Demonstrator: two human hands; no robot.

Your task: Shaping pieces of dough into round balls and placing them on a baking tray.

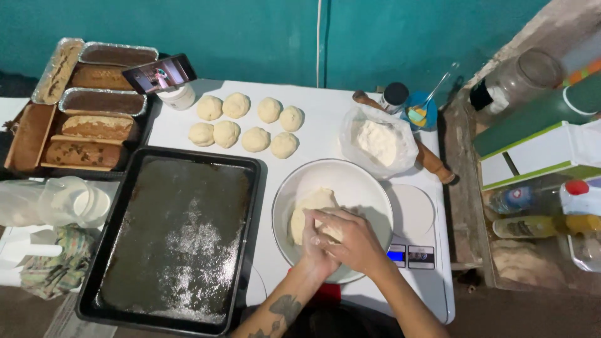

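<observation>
A white bowl sits on a kitchen scale and holds a mass of pale dough. Both my hands are in the bowl, pressed together on the dough's near side. My left hand is floured and grips the dough from the left. My right hand overlaps it from the right with fingers curled over the same lump. Several round dough balls lie in two rows on the white table beyond the bowl.
A dark floured baking tray lies left of the bowl. A bag of flour, a rolling pin and a blue cup stand behind. Loaf tins, a phone and plastic containers are at the left.
</observation>
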